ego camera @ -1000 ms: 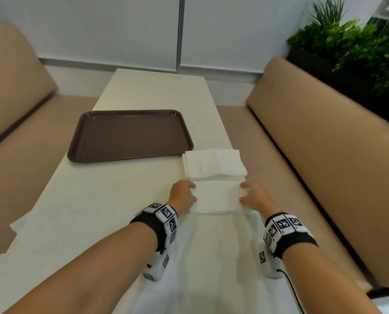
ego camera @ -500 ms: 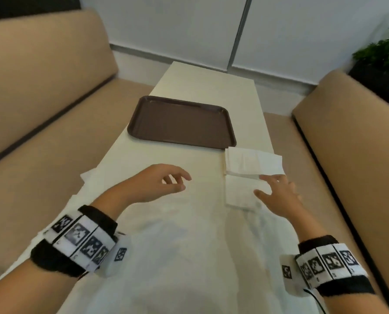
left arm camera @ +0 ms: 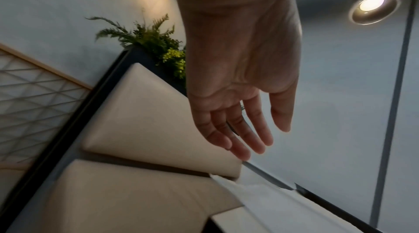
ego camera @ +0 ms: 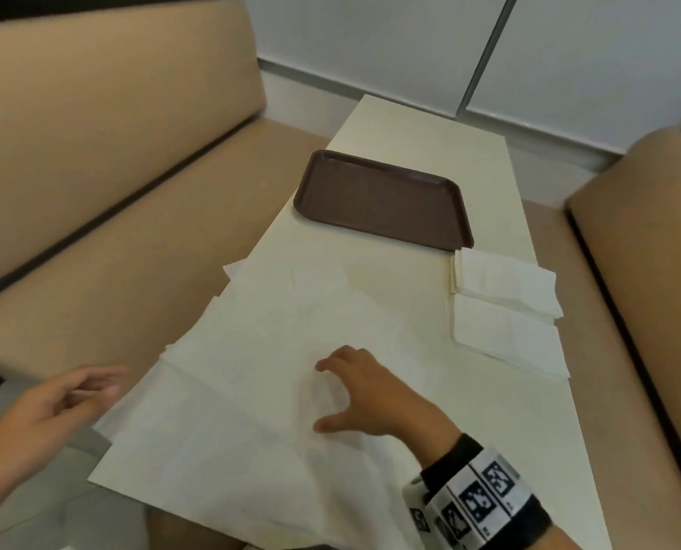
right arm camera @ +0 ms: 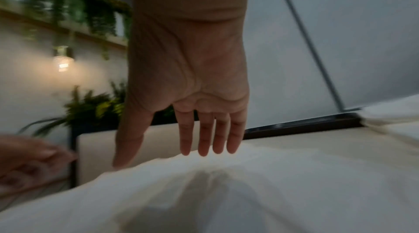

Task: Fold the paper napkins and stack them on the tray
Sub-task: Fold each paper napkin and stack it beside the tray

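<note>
An empty brown tray point(ego camera: 382, 198) lies mid-table. Just right of its near corner sit folded white napkins point(ego camera: 503, 285), with another folded one point(ego camera: 505, 335) in front of them. Large unfolded napkins point(ego camera: 251, 371) cover the near table and overhang its left edge. My right hand point(ego camera: 354, 394) is spread, fingers straight, low over the unfolded napkins point(right arm camera: 204, 192); the frames do not show whether it touches them. My left hand point(ego camera: 65, 398) hovers off the table's left edge, fingers loose and holding nothing, as the left wrist view confirms point(left arm camera: 247, 129).
Tan booth seats flank the cream table point(ego camera: 430, 129): one on the left point(ego camera: 113, 232), one on the right point(ego camera: 648, 252). A grey wall point(ego camera: 410, 41) stands behind the table's far end. A planter with green foliage point(left arm camera: 154, 39) sits behind a seat back.
Both hands left the folded napkin on the right. The right hand moved left over the unfolded napkins; the left hand swung out past the table's left edge. The head view turned left.
</note>
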{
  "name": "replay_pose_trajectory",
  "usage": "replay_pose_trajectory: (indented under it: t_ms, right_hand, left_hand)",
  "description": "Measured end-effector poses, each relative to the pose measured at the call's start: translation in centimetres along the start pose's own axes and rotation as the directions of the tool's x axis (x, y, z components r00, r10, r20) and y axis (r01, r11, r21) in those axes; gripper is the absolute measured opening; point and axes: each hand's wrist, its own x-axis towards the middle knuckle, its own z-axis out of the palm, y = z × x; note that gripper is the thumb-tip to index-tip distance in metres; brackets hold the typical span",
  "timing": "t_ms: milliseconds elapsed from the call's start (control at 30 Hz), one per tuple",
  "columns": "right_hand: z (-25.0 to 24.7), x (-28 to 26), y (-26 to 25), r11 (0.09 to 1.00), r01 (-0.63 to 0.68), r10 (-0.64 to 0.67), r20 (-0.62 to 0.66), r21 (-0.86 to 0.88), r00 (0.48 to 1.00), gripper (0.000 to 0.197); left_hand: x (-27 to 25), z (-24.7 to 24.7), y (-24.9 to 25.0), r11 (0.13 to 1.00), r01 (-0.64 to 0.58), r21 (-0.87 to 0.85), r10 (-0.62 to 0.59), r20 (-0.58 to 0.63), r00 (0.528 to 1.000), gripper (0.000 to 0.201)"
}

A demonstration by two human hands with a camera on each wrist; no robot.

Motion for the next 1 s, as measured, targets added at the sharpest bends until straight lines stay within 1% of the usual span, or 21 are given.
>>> replay_pose_trajectory:
  t_ms: [33,100,133,200,233,300,333,367,433,533,567,633,667,733,767,800,833,900,933,967,1000]
  right_hand:
    - [0.8,0.1,-1.1,0.997,0.028,-0.027,0.019,-0.067,0.999,0.085]
    - [2.5,0.3,-2.8,0.982,0.038,-0.029,0.050,-0.183,0.998,0.089]
    - [3.1,0.4,-3.3,0.976,0.030,-0.020,0.051,-0.214,0.999,0.087]
    - [4.0,0.4,-3.9,0.975,0.006,-0.001,0.021,-0.224,1.000,0.078]
    - [4.3,0.5,-4.0,0.976,-0.004,0.003,-0.003,-0.218,1.000,0.070]
    - [4.6,0.4,-4.0,0.978,0.003,-0.013,-0.046,-0.209,0.999,0.054]
    - [4.5,0.3,-4.0,0.979,0.021,-0.033,-0.059,-0.203,0.998,0.047]
    - [4.4,0.3,-3.8,0.981,0.044,-0.058,-0.065,-0.191,0.996,0.041]
    - [3.8,0.1,-3.4,0.989,0.078,-0.087,-0.069,-0.127,0.994,0.033]
    - [2.9,0.1,-2.3,0.995,0.089,-0.087,-0.053,0.034,0.995,0.017]
    - [2.7,0.2,-1.8,0.993,0.092,-0.088,-0.052,0.073,0.995,0.014]
    - [2.6,0.3,-1.2,0.988,0.080,-0.074,-0.054,0.131,0.996,0.010]
    - [2.6,0.3,-1.0,0.985,0.076,-0.066,-0.067,0.158,0.996,0.009]
    - [2.2,0.1,-0.7,0.975,0.056,-0.032,-0.111,0.215,0.993,0.009]
    - [1.6,-0.2,-0.7,0.971,0.041,-0.006,-0.145,0.237,0.989,0.011]
    - [0.6,-0.6,-0.6,0.966,0.038,0.011,-0.187,0.256,0.982,0.013]
    - [-0.8,-1.2,-0.8,0.960,0.053,0.015,-0.238,0.276,0.971,0.012]
    - [-4.3,-2.9,-1.3,0.939,0.119,0.005,-0.356,0.324,0.935,0.011]
    - [-6.2,-4.0,-1.6,0.915,0.160,0.006,-0.409,0.371,0.912,0.013]
    - [-7.9,-5.0,-2.0,0.870,0.213,0.016,-0.459,0.444,0.888,0.014]
    - [-9.5,-6.2,-2.4,0.805,0.272,0.040,-0.505,0.528,0.862,0.015]
  left_hand:
    - [-0.2,0.0,0.2,1.000,0.020,-0.009,-0.020,0.008,1.000,0.018]
    - [-0.9,0.5,1.9,1.000,0.008,-0.011,-0.008,0.000,1.000,0.022]
    - [-1.2,0.7,2.5,1.000,-0.007,-0.026,0.007,-0.011,1.000,0.023]
    - [-1.9,1.0,4.1,0.997,-0.039,-0.059,0.038,-0.016,0.999,0.015]
    - [-1.9,0.9,4.5,0.996,-0.043,-0.073,0.041,-0.020,0.999,0.025]
    - [-1.7,0.7,4.2,0.992,-0.081,-0.096,0.080,-0.020,0.997,0.056]
    - [-1.6,0.7,4.2,0.990,-0.093,-0.110,0.090,-0.032,0.995,0.060]
    - [-1.7,0.6,4.5,0.989,-0.087,-0.121,0.085,-0.024,0.996,0.057]
    - [-1.8,0.5,4.7,0.987,-0.087,-0.138,0.086,-0.011,0.996,0.049]
    - [-1.9,0.2,4.6,0.985,-0.108,-0.137,0.108,-0.007,0.994,0.053]
    - [-2.0,0.1,4.7,0.984,-0.117,-0.133,0.116,-0.017,0.993,0.046]
    - [-2.0,0.0,5.0,0.983,-0.130,-0.132,0.128,-0.023,0.992,0.024]
    - [-2.0,0.0,4.9,0.982,-0.137,-0.129,0.136,-0.021,0.991,0.018]
    - [-2.1,0.1,5.3,0.980,-0.155,-0.121,0.154,-0.013,0.988,0.021]
    - [-2.1,0.2,6.0,0.979,-0.160,-0.125,0.159,-0.014,0.987,0.018]
    - [-2.1,0.5,6.9,0.978,-0.172,-0.117,0.173,-0.006,0.985,0.021]
    - [-2.0,0.9,7.8,0.978,-0.182,-0.107,0.184,0.016,0.983,0.023]
    - [-1.6,2.3,10.2,0.973,-0.205,-0.111,0.214,0.076,0.974,0.015]
    - [-1.3,3.2,11.6,0.970,-0.208,-0.125,0.223,0.115,0.968,0.018]
    - [-0.9,4.3,12.9,0.968,-0.198,-0.152,0.223,0.166,0.961,0.027]
    - [-0.6,5.3,14.2,0.967,-0.171,-0.187,0.212,0.229,0.950,0.050]
